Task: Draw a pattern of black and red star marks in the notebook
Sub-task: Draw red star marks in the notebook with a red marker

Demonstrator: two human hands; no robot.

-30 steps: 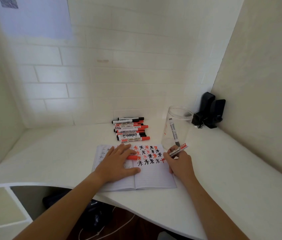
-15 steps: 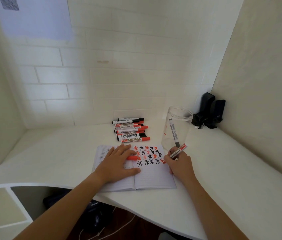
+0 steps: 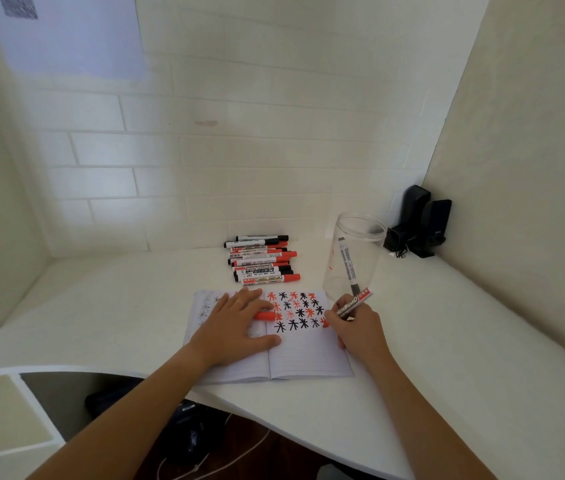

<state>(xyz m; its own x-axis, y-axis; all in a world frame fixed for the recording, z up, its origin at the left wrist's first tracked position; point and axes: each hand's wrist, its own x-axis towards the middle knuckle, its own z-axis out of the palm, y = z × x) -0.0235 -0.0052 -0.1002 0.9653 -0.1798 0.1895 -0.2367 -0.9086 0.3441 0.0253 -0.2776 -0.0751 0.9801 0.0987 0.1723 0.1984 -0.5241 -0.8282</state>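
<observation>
Marker: we are gripping the red marker [image 3: 353, 303] in our right hand [image 3: 357, 327], fingers curled round its barrel; its long axis is slanting, tail end pointing up and to the right toward the jar, tip end pointing down and left at the page's right edge, where a red mark is sitting just under our fingers.
Notebook: the notebook [image 3: 303, 358] is lying open and flat at the desk's front edge, spine running away from us; the lower half of the right page is showing only ruled lines.
Stars: the black and red stars [image 3: 295, 309] are filling the upper part of the right page in rows, the two colours mixed.
Left hand: our left hand [image 3: 236, 327] is resting flat on the left page, fingers spread and relaxed, pressing the paper down; a red cap [image 3: 264, 315] is poking out from under the fingers toward the spine, and we cannot tell whether the fingers are pinching it.
Spare markers: a pile of markers [image 3: 262, 259] is lying just beyond the notebook, all lengthwise left to right, red and black caps pointing right.
Jar: a clear jar [image 3: 357, 258] is standing upright just beyond our right hand, with one pen leaning inside it.
Desk: the white desk [image 3: 464, 341] is carrying everything.
Corner: two black speakers [image 3: 419, 220] are standing against the wall, beyond the jar.
</observation>
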